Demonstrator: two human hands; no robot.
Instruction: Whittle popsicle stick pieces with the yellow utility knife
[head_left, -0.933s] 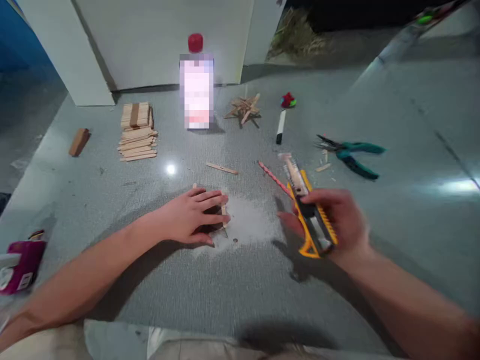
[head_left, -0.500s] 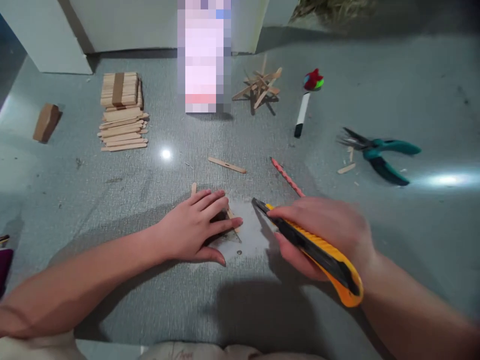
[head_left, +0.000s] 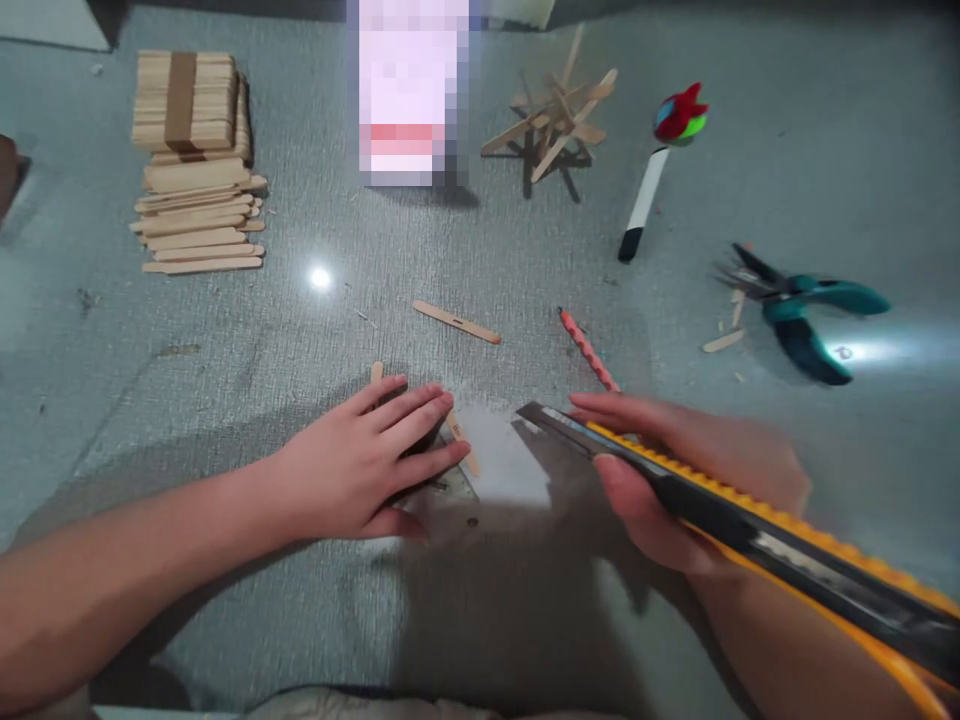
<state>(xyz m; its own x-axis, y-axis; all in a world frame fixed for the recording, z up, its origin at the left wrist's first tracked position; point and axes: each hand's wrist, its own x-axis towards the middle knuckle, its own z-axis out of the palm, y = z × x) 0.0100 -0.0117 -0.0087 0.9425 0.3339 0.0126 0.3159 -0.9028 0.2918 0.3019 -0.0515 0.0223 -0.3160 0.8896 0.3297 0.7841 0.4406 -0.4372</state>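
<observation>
My left hand (head_left: 367, 465) lies palm down with its fingers spread, over a wooden stick (head_left: 463, 448) that shows past its fingertips. Another stick end (head_left: 377, 372) pokes out above that hand. Beneath are a clear flat piece (head_left: 457, 488) and a white sheet (head_left: 510, 465). A yellow and black utility knife (head_left: 720, 520) is gripped in my right hand (head_left: 660, 480), its blade pointing left above the sheet's right side. A stick with a small slot (head_left: 457, 322) lies ahead of both hands, and a red pencil (head_left: 589, 350) lies near my right hand.
Banded sticks (head_left: 184, 105) and loose sticks (head_left: 202, 225) are at the back left. A blurred bright screen (head_left: 405, 90) stands at the back, beside a stick pile (head_left: 559, 120). A white marker (head_left: 643, 205), red object (head_left: 681, 115) and teal pliers (head_left: 806, 310) lie right.
The view has shifted closer and lower. My right hand and the knife have moved right, with the knife appearing larger and more of its blade visible. My left hand remains spread over the stick.
</observation>
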